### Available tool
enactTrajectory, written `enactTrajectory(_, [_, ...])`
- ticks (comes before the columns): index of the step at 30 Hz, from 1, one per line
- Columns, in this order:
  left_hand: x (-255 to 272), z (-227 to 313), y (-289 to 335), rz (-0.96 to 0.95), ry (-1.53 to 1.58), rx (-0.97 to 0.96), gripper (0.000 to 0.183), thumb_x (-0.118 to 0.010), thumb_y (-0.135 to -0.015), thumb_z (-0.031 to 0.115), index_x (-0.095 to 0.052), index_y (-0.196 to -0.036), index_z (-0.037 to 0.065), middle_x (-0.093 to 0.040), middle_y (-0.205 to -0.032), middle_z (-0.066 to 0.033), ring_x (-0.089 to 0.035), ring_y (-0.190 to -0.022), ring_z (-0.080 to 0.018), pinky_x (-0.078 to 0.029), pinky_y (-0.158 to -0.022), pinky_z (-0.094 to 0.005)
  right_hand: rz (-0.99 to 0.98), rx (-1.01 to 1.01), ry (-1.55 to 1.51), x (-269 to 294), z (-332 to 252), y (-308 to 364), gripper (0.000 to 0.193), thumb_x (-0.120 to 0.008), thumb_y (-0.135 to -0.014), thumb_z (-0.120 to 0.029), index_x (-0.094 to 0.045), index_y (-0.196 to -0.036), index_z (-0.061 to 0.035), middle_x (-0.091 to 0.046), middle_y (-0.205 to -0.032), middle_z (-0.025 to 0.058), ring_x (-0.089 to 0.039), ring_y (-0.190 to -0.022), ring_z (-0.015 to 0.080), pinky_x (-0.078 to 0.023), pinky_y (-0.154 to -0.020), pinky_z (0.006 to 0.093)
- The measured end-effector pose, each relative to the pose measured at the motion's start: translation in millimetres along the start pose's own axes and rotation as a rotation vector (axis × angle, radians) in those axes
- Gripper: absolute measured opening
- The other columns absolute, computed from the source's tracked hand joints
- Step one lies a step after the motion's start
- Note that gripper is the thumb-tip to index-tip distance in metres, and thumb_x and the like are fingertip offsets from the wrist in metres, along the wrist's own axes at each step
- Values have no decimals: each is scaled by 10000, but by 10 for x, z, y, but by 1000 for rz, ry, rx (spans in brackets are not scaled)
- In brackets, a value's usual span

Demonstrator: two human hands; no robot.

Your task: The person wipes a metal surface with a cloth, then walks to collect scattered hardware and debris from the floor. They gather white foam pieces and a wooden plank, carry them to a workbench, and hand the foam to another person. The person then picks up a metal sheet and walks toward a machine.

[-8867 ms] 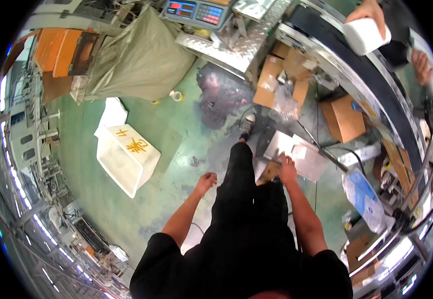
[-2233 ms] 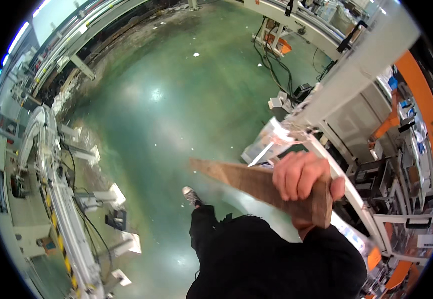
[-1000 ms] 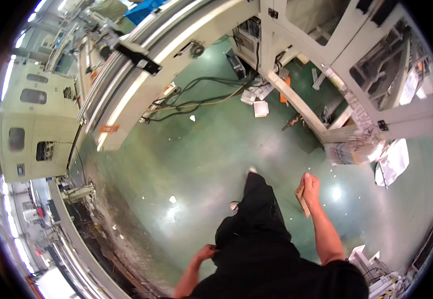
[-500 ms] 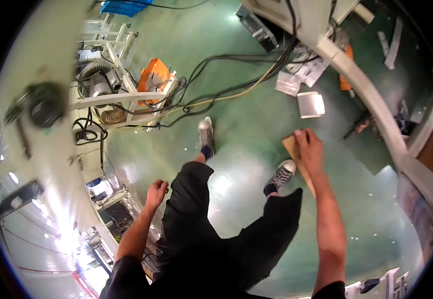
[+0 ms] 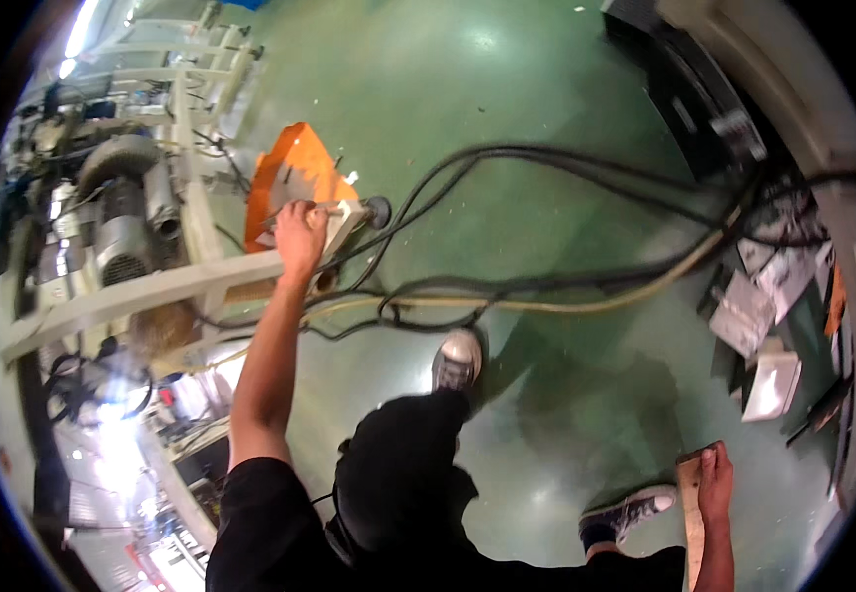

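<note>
My right hand (image 5: 714, 478) is closed on a long, flat wooden board (image 5: 692, 513) held beside my right shoe (image 5: 635, 510). My left arm reaches forward, and my left hand (image 5: 301, 237) sits with bent fingers over the end of a white metal frame beam (image 5: 241, 269). Just beyond that hand is an open orange bag or box (image 5: 302, 153); what lies inside it is hard to make out. A round foot (image 5: 379, 211) shows at the beam's tip.
Black cables (image 5: 546, 153) and a yellowish hose (image 5: 546, 305) cross the green floor ahead of my left shoe (image 5: 458, 361). A grey motor blower (image 5: 122, 222) stands within the frame at left. Boxy white pieces (image 5: 744, 311) and a black case (image 5: 694, 99) lie at right.
My left hand has gone from beside my leg forward to the frame beam. The view has shifted and I lean lower toward the frame. My right hand still holds the wooden board.
</note>
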State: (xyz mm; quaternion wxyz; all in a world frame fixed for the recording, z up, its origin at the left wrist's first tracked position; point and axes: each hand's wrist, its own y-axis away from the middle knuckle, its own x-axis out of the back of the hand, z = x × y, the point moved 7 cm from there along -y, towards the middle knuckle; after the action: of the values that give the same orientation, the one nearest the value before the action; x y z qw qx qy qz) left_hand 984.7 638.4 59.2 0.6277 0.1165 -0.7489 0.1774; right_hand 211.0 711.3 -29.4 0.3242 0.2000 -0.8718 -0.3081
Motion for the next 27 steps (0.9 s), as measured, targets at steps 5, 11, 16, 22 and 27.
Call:
enactTrajectory(5, [-900, -295, -328, -476, 538, 211, 435, -494, -925, 351, -628, -1095, -26, -672, -1012, -190, -640, -935, -265, -459, -851, -361, -72, -67, 115, -212, -675, -594, 437, -440, -974, -375, -547, -1050, 42, -560, -774, 147, -525, -722, 202, -439, -679, 373])
enactTrajectory(11, [-775, -176, -424, -453, 527, 336, 290, -521, -908, 258, -628, -1019, 12, -655, -884, -216, -622, -843, -386, -472, -737, -439, -15, -74, 258, 40, -2399, -987, 360, -370, -1006, -331, -520, -995, -4, -549, -912, 132, -517, -867, 249, -419, -853, 362])
enactTrajectory(16, [-1047, -228, -503, -339, 586, 441, 239, -508, -910, 178, -632, -1050, 27, -651, -991, -192, -608, -908, -377, -468, -766, -445, 87, 96, 199, 46, -3869, -1353, 366, -394, -984, -384, -523, -1001, -42, -550, -880, 90, -537, -858, 194, -439, -778, 334])
enactTrajectory(22, [-863, -129, -629, -300, 584, 389, 202, -508, -919, 172, -622, -976, 15, -618, -878, -196, -588, -800, -389, -449, -695, -458, 384, 521, 135, 164, -6303, -2012, 329, -424, -977, -299, -569, -1108, -34, -607, -831, 117, -589, -777, 196, -468, -764, 317])
enactTrajectory(27, [-1467, -304, -216, -399, 837, 311, 158, -568, -788, 48, -677, -893, 92, -633, -841, -176, -622, -648, -309, -472, -560, -381, 720, 792, 229, 963, -8642, -3541, 384, -369, -995, -331, -551, -1088, -5, -588, -1034, 277, -527, -999, 472, -429, -841, 470])
